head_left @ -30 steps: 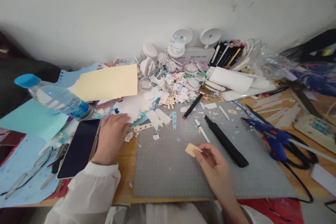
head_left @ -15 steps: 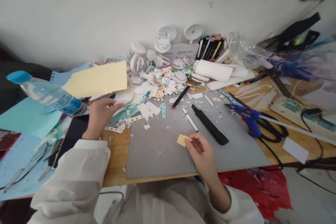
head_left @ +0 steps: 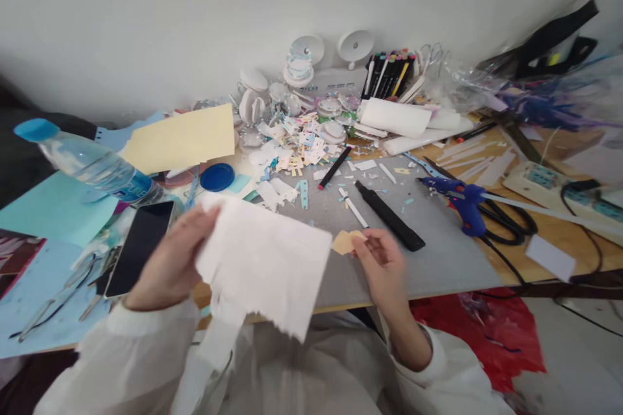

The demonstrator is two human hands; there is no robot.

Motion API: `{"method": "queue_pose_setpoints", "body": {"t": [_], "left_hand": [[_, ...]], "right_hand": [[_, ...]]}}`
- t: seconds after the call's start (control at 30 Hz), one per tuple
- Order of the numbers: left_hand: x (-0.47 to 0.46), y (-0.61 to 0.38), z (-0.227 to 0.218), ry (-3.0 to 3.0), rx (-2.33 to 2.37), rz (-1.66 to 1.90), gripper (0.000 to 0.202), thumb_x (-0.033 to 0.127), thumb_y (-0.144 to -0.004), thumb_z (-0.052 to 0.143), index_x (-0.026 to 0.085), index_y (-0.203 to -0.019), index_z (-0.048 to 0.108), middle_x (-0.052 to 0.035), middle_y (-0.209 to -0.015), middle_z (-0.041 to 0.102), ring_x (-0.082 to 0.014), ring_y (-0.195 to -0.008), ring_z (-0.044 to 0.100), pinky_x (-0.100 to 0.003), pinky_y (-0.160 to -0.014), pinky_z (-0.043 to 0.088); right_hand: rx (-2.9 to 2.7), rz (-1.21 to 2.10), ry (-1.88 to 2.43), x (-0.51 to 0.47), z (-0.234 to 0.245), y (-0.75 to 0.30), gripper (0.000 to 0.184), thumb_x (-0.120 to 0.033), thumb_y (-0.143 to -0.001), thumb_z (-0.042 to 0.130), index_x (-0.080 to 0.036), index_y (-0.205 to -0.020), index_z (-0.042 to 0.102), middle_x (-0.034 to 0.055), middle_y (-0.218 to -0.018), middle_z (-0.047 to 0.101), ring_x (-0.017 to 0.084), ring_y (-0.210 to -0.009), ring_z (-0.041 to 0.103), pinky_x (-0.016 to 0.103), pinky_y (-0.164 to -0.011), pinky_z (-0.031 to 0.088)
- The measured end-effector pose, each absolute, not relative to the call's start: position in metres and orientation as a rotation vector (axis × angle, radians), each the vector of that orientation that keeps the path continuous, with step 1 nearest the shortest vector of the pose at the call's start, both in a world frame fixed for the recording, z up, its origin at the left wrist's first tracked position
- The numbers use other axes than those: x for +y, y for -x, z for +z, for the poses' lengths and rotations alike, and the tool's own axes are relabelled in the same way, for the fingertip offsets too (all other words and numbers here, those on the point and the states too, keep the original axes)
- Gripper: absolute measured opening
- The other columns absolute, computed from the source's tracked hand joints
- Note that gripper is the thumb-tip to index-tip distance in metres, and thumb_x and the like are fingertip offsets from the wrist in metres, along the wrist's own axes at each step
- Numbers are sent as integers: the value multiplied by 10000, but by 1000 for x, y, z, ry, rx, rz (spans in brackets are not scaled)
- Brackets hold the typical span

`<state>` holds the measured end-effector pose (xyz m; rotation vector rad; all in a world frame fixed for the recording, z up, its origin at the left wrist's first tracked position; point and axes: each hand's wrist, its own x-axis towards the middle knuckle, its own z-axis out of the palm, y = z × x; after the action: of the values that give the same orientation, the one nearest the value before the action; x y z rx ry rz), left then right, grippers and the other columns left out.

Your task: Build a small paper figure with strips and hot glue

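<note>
My left hand [head_left: 172, 259] grips a torn sheet of white paper [head_left: 267, 259] by its upper left corner; the lower edge is ragged and a strip hangs down. Between thumb and fingers, my right hand [head_left: 382, 266] pinches a small yellow paper piece [head_left: 344, 242], just right of the white sheet. Both hands are above the grey cutting mat [head_left: 438, 279] or its edge. Beyond my right hand lie a white pen [head_left: 354, 209] and a black flat-ended tool or case [head_left: 389, 215]. A dark-capped marker [head_left: 335, 168] rests farther back on the mat.
Paper scraps [head_left: 306, 142] are heaped at the back. A water bottle [head_left: 97, 165] leans at left, near a phone [head_left: 141, 249] and a blue round lid [head_left: 217, 177]. At right are a blue glue gun [head_left: 457, 201] with its cord and a power strip [head_left: 559, 198].
My left hand has taken the white paper from the scrap pile and brought it toward me, uncovering the blue lid. My right hand keeps the yellow piece, raised slightly.
</note>
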<state>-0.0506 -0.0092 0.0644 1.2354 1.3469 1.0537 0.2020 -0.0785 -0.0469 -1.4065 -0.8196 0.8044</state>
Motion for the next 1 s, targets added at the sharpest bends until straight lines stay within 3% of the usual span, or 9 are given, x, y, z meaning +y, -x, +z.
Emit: {"method": "queue_pose_setpoints", "body": {"t": [0.17,0.3,0.37,0.47,0.53,0.63,0.8,1.0], "left_hand": [[-17,36,12,-1356,1376,812,305,466,-833,593,165,-867,625,15,-681,603,-120,-575,530,-204,-502,417],[-20,33,-6,-1615,1398,710,326,439,-858,533,158,-710,606,20,-623,541,-136,-592,493,-234,-547,414],[-22,35,-10,-1638,1390,700,296,411,-856,532,161,-723,616,6,-657,578,-161,-647,538,-264,-613,452],[-26,41,-13,-1700,1376,683,273,361,-893,495,165,-1023,635,-50,-949,690,-216,-896,627,-325,-801,499],[-28,46,-13,-1793,1354,657,344,321,-927,459,184,-1230,551,-77,-1193,652,-227,-1103,597,-357,-938,475],[-28,51,-9,-2009,1353,677,393,258,-949,438,216,-1338,465,-75,-1357,557,-218,-1262,505,-379,-1053,418],[-22,59,7,-2264,1325,719,410,165,-946,429,229,-1350,455,-66,-1382,532,-199,-1296,472,-374,-1102,390],[-35,59,7,-2618,899,180,367,150,-918,487,223,-1274,541,-66,-1377,553,-226,-1283,498,-393,-1040,480]], "right_hand": [[-846,734,1438,-76,-47,-207,224,-403,-794,654,-210,-870,570,-28,-633,609,139,-571,599,265,-561,510],[-989,728,1427,-62,-31,-211,171,-355,-792,666,-217,-847,580,-19,-679,632,135,-576,608,259,-556,510],[-1106,756,1397,-48,-22,-209,147,-340,-793,665,-221,-842,594,-7,-716,655,143,-614,625,263,-579,516],[-1317,823,1342,-22,-15,-204,110,-322,-800,655,-225,-843,626,3,-755,680,154,-664,641,271,-613,520],[-1454,859,1317,-5,-18,-199,74,-296,-809,642,-226,-830,650,2,-753,685,155,-671,640,274,-620,513],[-1592,859,1302,15,-25,-196,77,-258,-827,611,-230,-822,682,13,-803,702,166,-721,643,277,-610,496],[-1590,748,1296,28,-25,-202,128,-251,-857,582,-224,-862,707,65,-1039,689,199,-924,632,292,-643,493],[-1435,766,1346,15,-12,-209,108,-271,-884,576,-218,-916,664,27,-825,668,146,-710,610,263,-592,489]]}}
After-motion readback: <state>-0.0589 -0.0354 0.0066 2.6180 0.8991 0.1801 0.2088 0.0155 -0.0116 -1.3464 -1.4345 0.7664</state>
